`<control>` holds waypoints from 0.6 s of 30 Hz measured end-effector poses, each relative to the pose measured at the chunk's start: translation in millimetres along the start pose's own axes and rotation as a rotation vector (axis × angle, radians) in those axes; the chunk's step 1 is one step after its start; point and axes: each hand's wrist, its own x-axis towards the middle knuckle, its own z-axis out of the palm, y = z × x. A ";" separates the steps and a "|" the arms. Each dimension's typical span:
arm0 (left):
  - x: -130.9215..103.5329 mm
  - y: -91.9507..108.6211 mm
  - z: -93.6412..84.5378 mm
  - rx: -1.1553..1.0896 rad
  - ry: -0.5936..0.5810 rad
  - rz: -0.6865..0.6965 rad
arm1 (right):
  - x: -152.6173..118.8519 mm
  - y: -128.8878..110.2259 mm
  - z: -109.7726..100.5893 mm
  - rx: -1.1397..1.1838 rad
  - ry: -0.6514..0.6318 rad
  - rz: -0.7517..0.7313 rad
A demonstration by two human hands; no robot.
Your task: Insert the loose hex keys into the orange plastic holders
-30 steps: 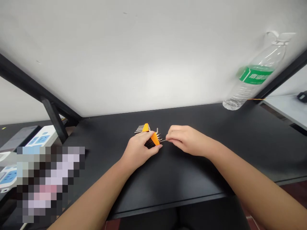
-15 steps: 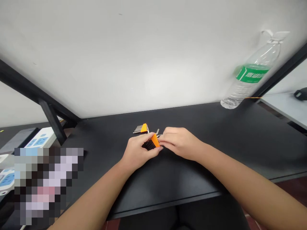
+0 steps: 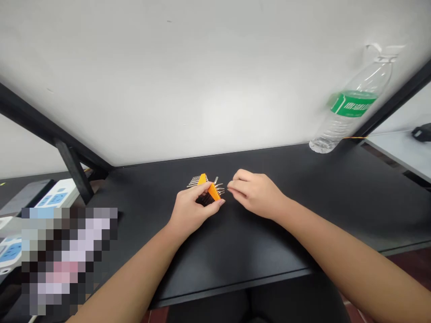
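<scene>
An orange holder (image 3: 214,192) with several metal hex keys is pinched between the thumb and fingers of my left hand (image 3: 191,206). The bent key ends stick out on its right side. Just behind it on the black table (image 3: 276,168) lies a second orange holder (image 3: 202,178), its row of metal keys pointing left. My right hand (image 3: 256,193) is a little to the right of the held holder, not touching it. Its fingers are pressed together at the tips; whether something small is between them cannot be made out.
A clear plastic bottle (image 3: 353,104) with a green label stands at the back right by the wall. White power strips (image 3: 67,190) with blue sockets lie at the left, beside a pixelated area. Black frame bars (image 3: 76,170) flank the table.
My right hand has come away from the keys, leaving a small gap. My left hand has shifted slightly left and up with the holder, and more key ends now show.
</scene>
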 end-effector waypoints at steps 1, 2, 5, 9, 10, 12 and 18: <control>0.0 0.1 -0.2 0.008 -0.003 -0.009 | 0.1 5.7 -4.4 -0.024 -0.040 0.050; 0.2 0.1 -0.4 0.018 -0.007 -0.018 | 0.1 12.2 -8.7 -0.042 -0.094 0.102; 0.8 -0.4 -0.5 0.051 -0.011 -0.038 | 0.0 30.8 -16.0 -0.030 -0.302 0.170; 1.1 -2.3 -0.2 0.095 -0.029 -0.018 | 1.1 33.4 -8.3 0.013 -0.445 0.177; 1.0 -2.8 -0.1 0.107 -0.037 -0.007 | 1.5 29.7 -5.1 -0.006 -0.455 0.180; 0.4 -3.7 -0.1 0.133 -0.047 0.019 | 2.1 20.1 0.1 -0.061 -0.457 0.188; -0.6 -6.8 -0.5 0.200 -0.040 0.070 | 3.2 4.9 -0.1 0.096 -0.368 0.132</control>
